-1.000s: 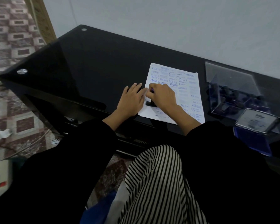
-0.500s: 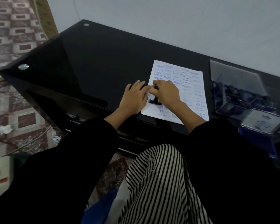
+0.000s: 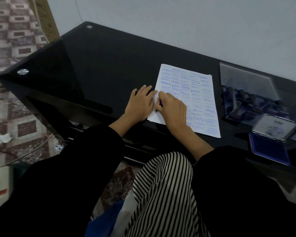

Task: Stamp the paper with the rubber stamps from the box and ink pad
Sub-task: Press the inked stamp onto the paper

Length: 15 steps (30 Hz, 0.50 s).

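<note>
right hand (image 3: 173, 111) now covers stamp (image 3: 161, 104) on paper (image 3: 200, 93), black glass table (image 3: 101, 69).

The left hand (image 3: 140, 104) lay flat, palm down, its fingers (image 3: 144, 90) straight and slightly spread. The right hand (image 3: 173, 108) sat just beside it, knuckles up, fingers curled round a mostly hidden stamp (image 3: 156, 110). Both forearms reached forward, bare from black sleeves and angled toward each other.
</note>
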Each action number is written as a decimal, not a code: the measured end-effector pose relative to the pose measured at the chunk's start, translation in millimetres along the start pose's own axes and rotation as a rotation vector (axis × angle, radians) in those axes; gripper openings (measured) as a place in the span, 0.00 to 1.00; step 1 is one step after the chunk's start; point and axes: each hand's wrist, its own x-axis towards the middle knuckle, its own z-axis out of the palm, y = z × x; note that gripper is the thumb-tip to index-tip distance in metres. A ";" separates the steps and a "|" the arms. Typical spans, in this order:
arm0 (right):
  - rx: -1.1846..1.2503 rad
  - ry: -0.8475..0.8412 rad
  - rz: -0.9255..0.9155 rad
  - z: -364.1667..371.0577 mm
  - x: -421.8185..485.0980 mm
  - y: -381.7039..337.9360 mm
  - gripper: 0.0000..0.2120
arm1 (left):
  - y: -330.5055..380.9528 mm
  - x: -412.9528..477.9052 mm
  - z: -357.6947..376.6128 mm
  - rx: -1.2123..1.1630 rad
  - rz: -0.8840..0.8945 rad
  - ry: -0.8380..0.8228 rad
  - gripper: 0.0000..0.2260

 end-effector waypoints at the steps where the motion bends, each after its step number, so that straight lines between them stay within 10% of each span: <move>1: 0.001 0.005 -0.008 0.1 -1.5 -1.0 0.11 | -0.1 0.1 0.1 -0.001 0.001 0.002 0.18; 15: -0.063 0.123 -0.048 3.7 -2.7 1.9 0.13 | 1.7 0.6 -0.9 0.017 -0.008 -0.017 0.19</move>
